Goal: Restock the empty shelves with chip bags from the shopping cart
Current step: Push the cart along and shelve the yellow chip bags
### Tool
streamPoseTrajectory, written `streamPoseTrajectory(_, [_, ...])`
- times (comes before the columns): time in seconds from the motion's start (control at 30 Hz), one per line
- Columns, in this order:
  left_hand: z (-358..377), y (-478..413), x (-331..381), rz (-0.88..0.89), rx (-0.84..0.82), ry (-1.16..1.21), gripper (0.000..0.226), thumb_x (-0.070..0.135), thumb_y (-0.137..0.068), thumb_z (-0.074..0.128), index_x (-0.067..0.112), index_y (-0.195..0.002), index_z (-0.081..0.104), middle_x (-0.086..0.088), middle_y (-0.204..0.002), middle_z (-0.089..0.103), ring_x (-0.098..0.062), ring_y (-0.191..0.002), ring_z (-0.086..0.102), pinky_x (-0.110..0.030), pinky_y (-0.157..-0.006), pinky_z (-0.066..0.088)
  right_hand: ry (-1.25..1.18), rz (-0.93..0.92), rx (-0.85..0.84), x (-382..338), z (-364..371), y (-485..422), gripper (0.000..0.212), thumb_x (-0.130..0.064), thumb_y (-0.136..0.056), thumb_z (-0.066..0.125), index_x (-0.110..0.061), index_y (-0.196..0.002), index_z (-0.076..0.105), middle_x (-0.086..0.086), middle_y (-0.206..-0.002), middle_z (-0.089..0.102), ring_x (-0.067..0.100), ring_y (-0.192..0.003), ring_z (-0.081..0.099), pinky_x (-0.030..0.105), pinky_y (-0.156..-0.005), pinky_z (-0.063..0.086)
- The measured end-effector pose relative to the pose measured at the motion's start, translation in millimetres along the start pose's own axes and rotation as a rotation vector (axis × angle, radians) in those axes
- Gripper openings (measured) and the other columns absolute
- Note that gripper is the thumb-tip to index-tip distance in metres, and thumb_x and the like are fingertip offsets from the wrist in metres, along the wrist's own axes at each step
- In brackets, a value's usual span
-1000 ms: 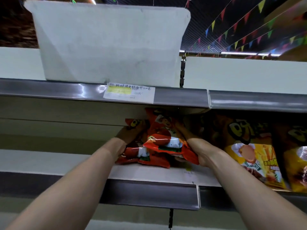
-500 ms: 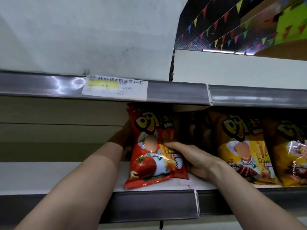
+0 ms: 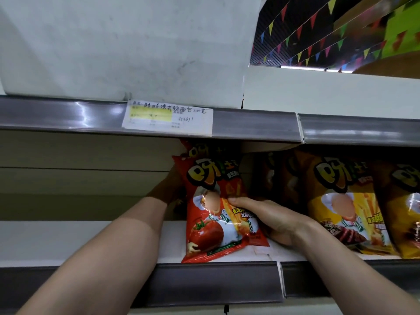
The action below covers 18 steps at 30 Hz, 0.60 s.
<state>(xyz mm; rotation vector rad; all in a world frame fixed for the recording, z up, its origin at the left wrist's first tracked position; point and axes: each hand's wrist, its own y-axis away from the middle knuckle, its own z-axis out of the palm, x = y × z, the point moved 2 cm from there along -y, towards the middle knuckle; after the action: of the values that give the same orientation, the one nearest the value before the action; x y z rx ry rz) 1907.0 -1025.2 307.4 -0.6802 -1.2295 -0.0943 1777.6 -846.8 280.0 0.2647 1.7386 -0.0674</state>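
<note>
Red chip bag (image 3: 213,214) upright at the front edge of the shelf (image 3: 68,242), just left of yellow chip bags (image 3: 347,201). Right hand (image 3: 272,221) grips its right side; left hand (image 3: 168,189) behind it, grip hidden. Placement step; next, probably, release without tipping it.

Dim, greenish indoor light. A white ceiling strip lamp (image 3: 302,68) glows upper right; glare streaks the grey shelf-edge rail (image 3: 81,112). The glossy red foil chip bag (image 3: 213,223) glints under deep shelf shadow. Coloured pennant bunting (image 3: 318,48) blurs, and the edges bend.
</note>
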Motion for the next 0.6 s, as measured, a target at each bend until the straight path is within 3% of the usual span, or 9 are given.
streamPoseTrajectory(0.03, [2.7, -5.0, 0.7, -0.011, -0.022, 0.008, 0.055, 0.005, -0.098, 0.037, 0.014, -0.055, 0.071, 0.003, -0.051, 0.066, -0.010, -0.054, 0.066, -0.017, -0.047, 0.051, 0.000, 0.000, 0.001, 0.0, 0.0, 0.5, 0.065, -0.046, -0.056, 0.077, -0.006, -0.106, 0.069, 0.015, -0.100, 0.074, 0.030, -0.098, 0.071, 0.044, -0.096, 0.053])
streamPoseTrajectory(0.07, [8.3, -1.7, 7.0, -0.002, -0.052, 0.041, 0.063, 0.000, -0.102, 0.025, 0.015, -0.061, 0.071, 0.003, -0.050, 0.066, -0.011, -0.054, 0.065, -0.017, -0.045, 0.050, 0.004, 0.000, 0.002, 0.2, -0.2, 0.9, 0.065, -0.047, -0.056, 0.077, -0.006, -0.107, 0.069, 0.015, -0.100, 0.074, 0.030, -0.098, 0.071, 0.044, -0.096, 0.053])
streamPoseTrajectory(0.1, [11.0, -1.9, 10.2, -0.010, -0.045, 0.076, 0.057, 0.003, -0.104, 0.021, 0.014, -0.071, 0.066, 0.002, -0.051, 0.066, -0.014, -0.056, 0.065, -0.017, -0.044, 0.050, 0.010, 0.001, 0.003, 0.1, -0.9, 1.1, 0.065, -0.047, -0.057, 0.077, -0.006, -0.107, 0.069, 0.015, -0.100, 0.074, 0.030, -0.098, 0.071, 0.044, -0.096, 0.053])
streamPoseTrajectory(0.17, [12.4, -3.9, 12.0, -0.055, -0.010, 0.070, 0.038, 0.012, -0.106, 0.025, 0.013, -0.082, 0.054, -0.001, -0.059, 0.067, -0.015, -0.056, 0.065, -0.020, -0.048, 0.052, 0.008, 0.003, 0.008, 0.3, -2.2, 0.8, 0.063, -0.045, -0.059, 0.076, -0.006, -0.108, 0.068, 0.015, -0.099, 0.074, 0.030, -0.097, 0.071, 0.044, -0.095, 0.054])
streamPoseTrajectory(0.27, [14.4, -5.4, 8.9, -0.099, 0.050, -0.023, 0.036, 0.014, -0.106, 0.023, 0.005, -0.094, 0.056, -0.003, -0.072, 0.071, -0.021, -0.063, 0.064, -0.022, -0.049, 0.052, -0.002, -0.004, 0.018, 0.1, -3.1, -0.2, 0.059, -0.042, -0.061, 0.075, -0.005, -0.107, 0.069, 0.016, -0.098, 0.074, 0.030, -0.096, 0.071, 0.043, -0.093, 0.055])
streamPoseTrajectory(0.33, [16.2, 0.3, 10.4, -0.148, 0.045, -0.056, 0.041, 0.019, -0.107, 0.021, -0.004, -0.123, 0.051, -0.004, -0.103, 0.060, -0.017, -0.071, 0.054, -0.026, -0.058, 0.050, -0.005, -0.003, 0.021, 0.2, -2.6, 0.2, 0.060, -0.042, -0.060, 0.076, -0.005, -0.106, 0.069, 0.016, -0.098, 0.074, 0.030, -0.096, 0.071, 0.043, -0.093, 0.055])
streamPoseTrajectory(0.4, [11.1, 1.7, 13.5, -0.157, 0.073, -0.109, 0.044, 0.027, -0.106, 0.029, 0.001, -0.140, 0.041, -0.007, -0.119, 0.048, -0.014, -0.076, 0.053, -0.028, -0.070, 0.048, -0.018, -0.005, 0.023, 0.5, -1.7, 2.0, 0.061, -0.042, -0.058, 0.078, -0.004, -0.105, 0.070, 0.016, -0.098, 0.074, 0.030, -0.095, 0.071, 0.042, -0.092, 0.055])
streamPoseTrajectory(0.5, [-5.8, 5.1, 16.7, -0.143, 0.183, -0.169, 0.056, 0.053, -0.090, 0.049, 0.017, -0.133, 0.052, -0.010, -0.124, 0.061, -0.025, -0.099, 0.061, -0.044, -0.093, 0.048, -0.056, -0.014, 0.048, 0.7, -2.7, 2.0, 0.050, -0.037, -0.069, 0.078, -0.003, -0.104, 0.070, 0.016, -0.096, 0.075, 0.029, -0.094, 0.072, 0.043, -0.092, 0.055])
streamPoseTrajectory(0.6, [-9.5, 20.6, 31.6, -0.138, 0.205, -0.176, 0.048, 0.054, -0.096, 0.044, 0.017, -0.122, 0.060, -0.009, -0.116, 0.065, -0.025, -0.104, 0.061, -0.043, -0.096, 0.047, -0.137, -0.038, 0.084, -2.9, 2.9, -4.2, 0.032, -0.030, -0.084, 0.072, -0.003, -0.102, 0.071, 0.018, -0.097, 0.074, 0.030, -0.096, 0.071, 0.044, -0.092, 0.055])
